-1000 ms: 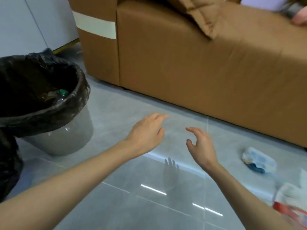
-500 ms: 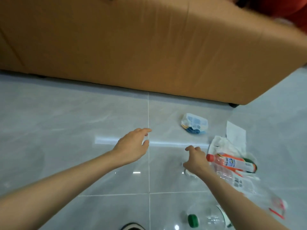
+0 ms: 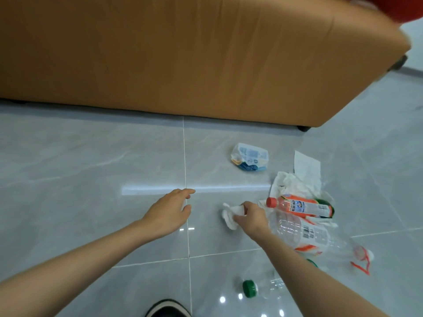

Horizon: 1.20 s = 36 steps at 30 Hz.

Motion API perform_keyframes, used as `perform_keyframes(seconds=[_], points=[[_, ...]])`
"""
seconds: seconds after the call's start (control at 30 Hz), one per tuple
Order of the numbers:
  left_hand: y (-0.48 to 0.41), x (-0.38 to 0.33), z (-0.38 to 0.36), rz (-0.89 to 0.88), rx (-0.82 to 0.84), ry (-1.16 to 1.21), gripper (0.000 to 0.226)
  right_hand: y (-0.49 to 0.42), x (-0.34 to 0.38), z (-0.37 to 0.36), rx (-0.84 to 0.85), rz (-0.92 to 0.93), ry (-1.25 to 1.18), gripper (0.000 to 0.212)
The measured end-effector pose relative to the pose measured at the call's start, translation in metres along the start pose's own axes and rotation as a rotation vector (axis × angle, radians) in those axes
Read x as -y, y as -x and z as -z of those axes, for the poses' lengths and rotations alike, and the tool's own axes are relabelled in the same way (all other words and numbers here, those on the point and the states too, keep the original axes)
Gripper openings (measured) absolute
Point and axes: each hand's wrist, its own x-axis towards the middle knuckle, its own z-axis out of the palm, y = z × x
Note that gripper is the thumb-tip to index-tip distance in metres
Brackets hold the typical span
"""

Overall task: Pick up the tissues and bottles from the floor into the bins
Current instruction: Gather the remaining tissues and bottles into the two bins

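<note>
Head view: your right hand (image 3: 251,219) pinches a crumpled white tissue (image 3: 230,216) low by the floor (image 3: 91,179). Your left hand (image 3: 169,211) hovers left of those fingers, relaxed and holding nothing. Just right of the gripping fingers lies an orange-capped bottle (image 3: 302,205); its label print is unreadable.
</note>
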Motion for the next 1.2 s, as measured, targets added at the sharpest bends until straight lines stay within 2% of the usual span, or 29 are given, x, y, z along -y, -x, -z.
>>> perform_keyframes(seconds=[0.1, 0.2, 0.3, 0.4, 0.47, 0.53, 0.6, 0.7, 0.77, 0.9, 1.0, 1.2], points=[[0.002, 0.005, 0.001, -0.020, 0.009, 0.039, 0.052, -0.003, 0.017, 0.003, 0.114, -0.034, -0.385, 0.023], [0.004, 0.007, 0.005, -0.068, 0.044, 0.098, 0.068, 0.002, 0.039, 0.007, 0.361, -0.044, -0.690, 0.033], [0.004, 0.004, 0.005, -0.119, 0.019, 0.208, 0.073, 0.009, 0.052, 0.007, 0.572, -0.035, -0.763, 0.027], [0.002, -0.002, 0.003, -0.147, -0.082, 0.227, 0.055, 0.013, 0.057, 0.005, 0.623, -0.039, -0.786, 0.013], [0.001, -0.005, 0.005, -0.137, -0.137, 0.224, 0.043, 0.012, 0.058, 0.007, 0.634, -0.041, -0.826, 0.028], [0.000, -0.007, 0.007, -0.123, -0.167, 0.229, 0.033, 0.011, 0.057, 0.011, 0.610, -0.024, -0.801, 0.026], [-0.002, -0.008, 0.008, -0.099, -0.180, 0.227, 0.027, 0.004, 0.053, 0.017, 0.470, 0.062, -0.594, 0.020], [-0.006, -0.010, 0.008, -0.070, -0.183, 0.225, 0.031, -0.013, 0.034, 0.032, 0.081, 0.215, 0.088, 0.027], [-0.008, -0.011, 0.009, -0.070, -0.186, 0.232, 0.033, -0.022, 0.018, 0.045, -0.091, 0.162, 0.400, 0.036], [-0.011, -0.018, 0.007, -0.071, -0.169, 0.256, 0.029, -0.033, -0.018, 0.060, -0.151, -0.052, 0.692, 0.039], [-0.014, -0.022, 0.003, -0.079, -0.153, 0.256, 0.029, -0.036, -0.034, 0.063, -0.144, -0.149, 0.690, 0.038], [-0.020, -0.029, -0.003, -0.068, -0.145, 0.255, 0.030, -0.038, -0.033, 0.059, -0.114, -0.119, 0.849, 0.032]])
